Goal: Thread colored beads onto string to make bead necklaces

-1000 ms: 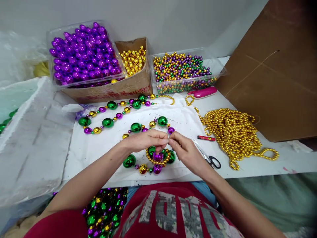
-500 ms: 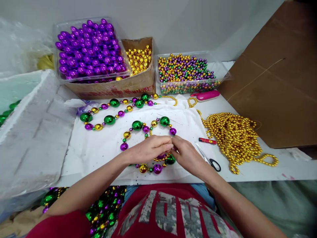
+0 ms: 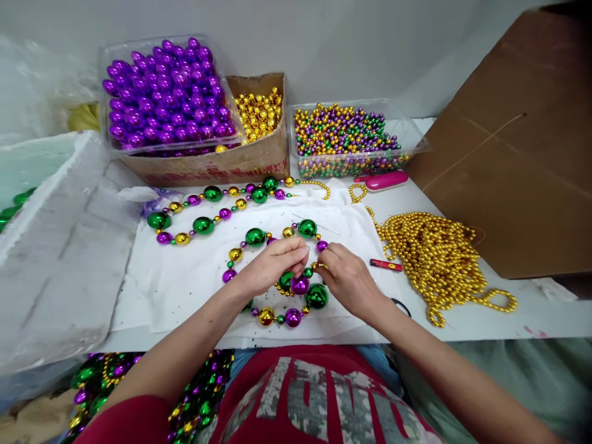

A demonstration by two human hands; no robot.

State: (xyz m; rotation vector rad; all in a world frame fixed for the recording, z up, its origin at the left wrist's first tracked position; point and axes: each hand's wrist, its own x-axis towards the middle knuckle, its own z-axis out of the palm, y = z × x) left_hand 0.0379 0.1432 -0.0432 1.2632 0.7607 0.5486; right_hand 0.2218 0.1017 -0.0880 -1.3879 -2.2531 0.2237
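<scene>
A bead necklace of large green, purple and gold balls lies looped on the white cloth. Over its middle, my left hand is closed in a pinch at the strand, beside a purple ball. A short way to the right, my right hand pinches the strand near a small gold bead; the fingertips' exact hold is partly hidden. Behind them, a second bead necklace is stretched across the cloth. Scissors poke out from behind my right hand, and a red lighter lies further right.
A heap of gold bead chains covers the right side. Along the back stand a tub of purple balls, a cardboard box with gold beads and a tub of mixed beads. A foam box borders the left, brown cardboard the right.
My hands were together and have moved apart, the left shifting slightly left and up. A purple ball and small beads now show between them. My right hand now covers more of the scissors.
</scene>
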